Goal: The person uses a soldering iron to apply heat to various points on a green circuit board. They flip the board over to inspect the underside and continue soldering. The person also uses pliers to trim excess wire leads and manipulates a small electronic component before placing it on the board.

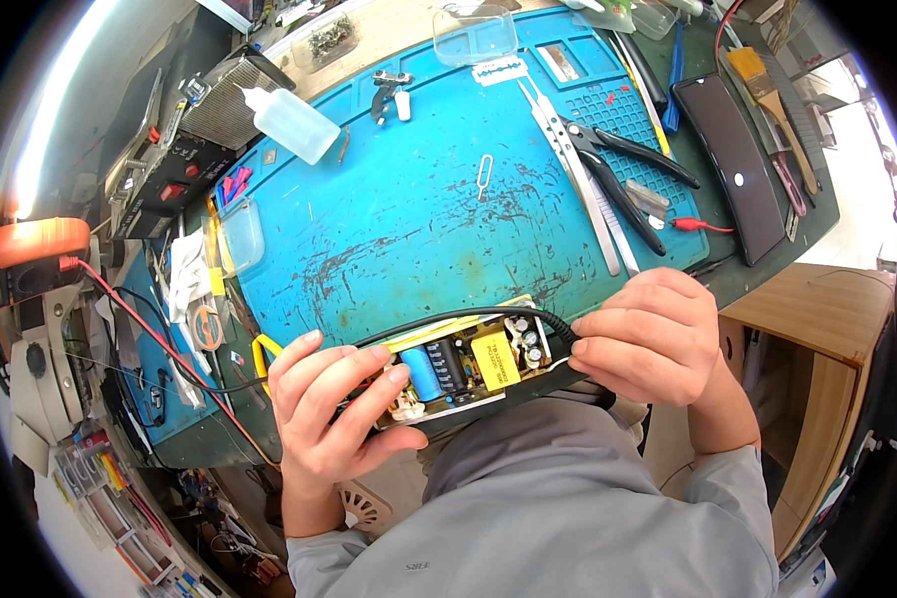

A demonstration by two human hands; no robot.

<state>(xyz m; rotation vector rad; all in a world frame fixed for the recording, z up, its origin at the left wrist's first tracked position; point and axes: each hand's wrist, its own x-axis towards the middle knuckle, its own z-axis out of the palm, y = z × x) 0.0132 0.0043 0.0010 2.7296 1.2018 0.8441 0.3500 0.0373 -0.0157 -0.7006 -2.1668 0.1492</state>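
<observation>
An opened power adapter point(458, 367) with its circuit board showing lies at the near edge of the blue mat. On the board sit a blue capacitor point(421, 375) and a yellow transformer point(495, 360). My left hand point(331, 404) holds the adapter's left end, its fingers over the edge. A black cable point(439, 317) runs along the far side of the adapter and bends down at the right. Its ribbed strain relief point(558, 325) meets the fingertips of my right hand point(651, 339), which pinches the cable at the adapter's right end.
The scratched blue mat point(389, 229) carries a SIM-pin-like metal clip point(484, 176), tweezers point(578, 179), black-handled pliers point(628, 164) and a white squeeze bottle point(291, 125). A phone point(733, 169) and brush point(767, 90) lie right. A soldering station point(174, 184) stands left.
</observation>
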